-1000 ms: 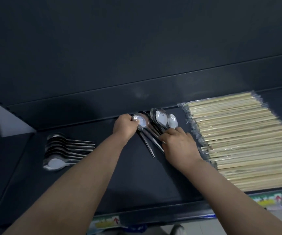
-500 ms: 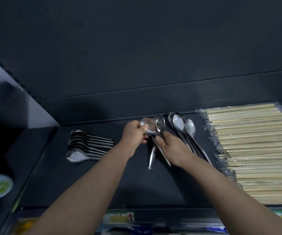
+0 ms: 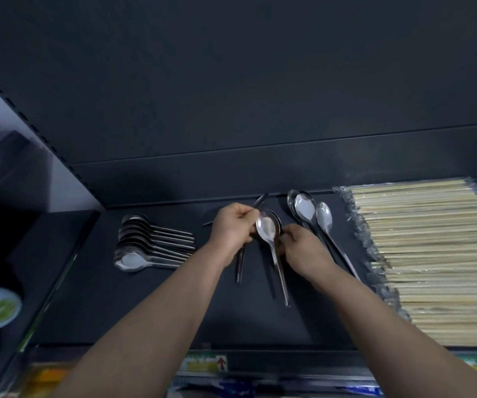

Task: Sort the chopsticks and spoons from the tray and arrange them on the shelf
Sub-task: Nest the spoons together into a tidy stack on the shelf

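Shelf (image 3: 145, 297): dark, carries everything below.
Chopsticks (image 3: 432, 254): wrapped pack at the right end, sticks lying left-right.
Spoon row (image 3: 151, 242): left end, overlapped, bowls left, handles pointing right.
Loose pair (image 3: 314, 219): between the hands and the chopsticks, bowls far, handles near.
Left hand (image 3: 231, 228): fingers curled, clamped on the bowl edge of the spoon (image 3: 267, 229); more handles stick out of this fist, count unclear.
Right hand (image 3: 303, 248): fingers pinch the same spoon at its neck.
Spoon: mid-shelf between both hands, bowl far, handle toward the person, so crosswise to the row.
Judgement: it needs a quarter turn before joining the row. The left hand is nearer the row.
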The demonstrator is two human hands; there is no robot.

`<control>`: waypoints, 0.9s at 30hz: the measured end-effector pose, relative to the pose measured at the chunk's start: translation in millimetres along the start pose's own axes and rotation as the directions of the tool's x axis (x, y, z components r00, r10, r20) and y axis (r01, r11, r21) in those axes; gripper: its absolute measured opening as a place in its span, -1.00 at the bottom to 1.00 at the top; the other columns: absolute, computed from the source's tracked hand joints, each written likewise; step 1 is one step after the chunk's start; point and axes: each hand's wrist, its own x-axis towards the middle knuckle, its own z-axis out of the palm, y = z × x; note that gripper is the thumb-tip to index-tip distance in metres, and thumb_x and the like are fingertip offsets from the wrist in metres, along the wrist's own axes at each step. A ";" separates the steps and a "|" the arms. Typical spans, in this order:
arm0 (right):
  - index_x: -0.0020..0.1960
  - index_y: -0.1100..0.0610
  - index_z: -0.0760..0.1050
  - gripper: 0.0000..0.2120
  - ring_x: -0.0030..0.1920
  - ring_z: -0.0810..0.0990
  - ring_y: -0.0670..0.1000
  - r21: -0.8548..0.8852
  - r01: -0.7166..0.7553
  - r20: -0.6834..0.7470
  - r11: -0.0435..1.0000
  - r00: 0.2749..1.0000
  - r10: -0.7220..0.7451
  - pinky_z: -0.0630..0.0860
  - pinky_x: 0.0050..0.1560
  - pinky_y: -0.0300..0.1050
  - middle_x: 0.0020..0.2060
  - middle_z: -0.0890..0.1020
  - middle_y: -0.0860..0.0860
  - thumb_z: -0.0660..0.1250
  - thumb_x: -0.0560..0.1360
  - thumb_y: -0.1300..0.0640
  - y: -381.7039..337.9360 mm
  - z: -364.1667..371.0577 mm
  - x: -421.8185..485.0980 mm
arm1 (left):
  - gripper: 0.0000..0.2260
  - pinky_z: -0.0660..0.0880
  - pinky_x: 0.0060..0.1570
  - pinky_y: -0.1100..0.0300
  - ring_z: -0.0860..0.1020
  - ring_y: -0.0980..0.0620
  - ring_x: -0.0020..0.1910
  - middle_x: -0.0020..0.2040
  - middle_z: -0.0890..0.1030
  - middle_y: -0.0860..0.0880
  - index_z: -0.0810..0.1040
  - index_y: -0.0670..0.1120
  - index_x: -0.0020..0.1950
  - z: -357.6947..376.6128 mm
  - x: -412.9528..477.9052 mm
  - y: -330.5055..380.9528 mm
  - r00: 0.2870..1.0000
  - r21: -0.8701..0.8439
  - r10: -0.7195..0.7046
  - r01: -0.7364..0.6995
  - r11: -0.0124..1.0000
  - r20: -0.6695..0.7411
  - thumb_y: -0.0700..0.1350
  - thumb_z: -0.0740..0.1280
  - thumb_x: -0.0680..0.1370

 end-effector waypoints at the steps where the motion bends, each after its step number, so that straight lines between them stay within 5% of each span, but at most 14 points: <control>1: 0.10 0.10 0.49 -0.77 -0.05 0.59 0.18 0.015 -0.020 -0.013 1.000 1.000 0.020 0.53 0.03 0.08 -0.07 0.64 0.13 0.09 0.56 0.15 2.9 -2.7 0.3 | -0.89 0.54 -0.22 0.18 0.57 0.05 -0.22 -0.21 0.61 0.01 0.54 -0.03 -0.14 -2.3 4.3 -1.2 0.997 0.043 0.028 -0.025 0.999 -0.066 -0.16 0.31 0.58; 4: -0.02 0.12 0.45 -0.81 -0.11 0.59 0.20 0.013 -0.051 -0.065 0.999 0.997 0.052 0.55 -0.01 0.12 -0.13 0.64 0.14 0.07 0.50 0.21 12.0 -8.3 2.9 | -0.86 0.59 -0.02 0.07 0.63 -0.02 -0.11 -0.20 0.64 0.03 0.54 -0.01 -0.22 -8.5 12.8 -3.4 0.981 0.353 0.125 -0.066 0.933 -0.148 -0.08 0.38 0.54; 9: 0.05 0.16 0.49 -0.77 -0.01 0.59 0.18 -0.020 -0.039 -0.102 0.999 0.994 0.037 0.50 -0.02 -0.03 -0.07 0.65 0.14 0.09 0.52 0.24 16.1 -12.9 2.0 | -0.78 0.56 0.01 0.00 0.63 -0.13 -0.06 -0.15 0.66 -0.11 0.62 -0.19 -0.15 1.4 7.4 -6.4 0.992 0.564 0.126 -0.117 0.818 0.022 -0.03 0.43 0.50; 14: 0.13 0.15 0.46 -0.71 0.04 0.57 0.19 -0.049 -0.066 -0.094 0.997 0.994 0.062 0.50 0.03 -0.03 -0.03 0.64 0.13 0.09 0.49 0.30 18.7 -15.3 -1.4 | -0.70 0.51 -0.12 0.08 0.59 -0.07 -0.11 -0.19 0.64 -0.03 0.56 -0.06 -0.13 6.7 2.7 -1.7 0.985 0.631 0.171 -0.155 0.760 0.037 0.15 0.26 0.57; 19: 0.21 0.14 0.41 -0.65 0.02 0.61 0.24 0.008 -0.065 -0.078 0.998 0.995 0.065 0.56 0.03 0.19 -0.02 0.62 0.19 0.08 0.47 0.30 17.0 -9.3 -1.5 | -0.63 0.56 0.09 -0.02 0.64 0.09 -0.01 -0.08 0.70 0.06 0.63 -0.02 -0.18 -4.0 3.9 -10.6 0.987 0.548 0.046 -0.124 0.827 0.153 0.28 0.42 0.33; 27: 0.28 0.15 0.39 -0.60 -0.01 0.62 0.22 0.007 -0.048 -0.141 0.999 0.989 0.048 0.57 -0.01 0.21 -0.04 0.62 0.18 0.08 0.47 0.32 20.5 -7.5 -6.8 | -0.57 0.56 0.07 0.00 0.61 0.05 -0.05 -0.08 0.65 0.06 0.57 0.01 -0.08 -25.1 -7.0 -6.3 0.971 0.664 -0.067 -0.107 0.740 0.230 0.19 0.59 0.21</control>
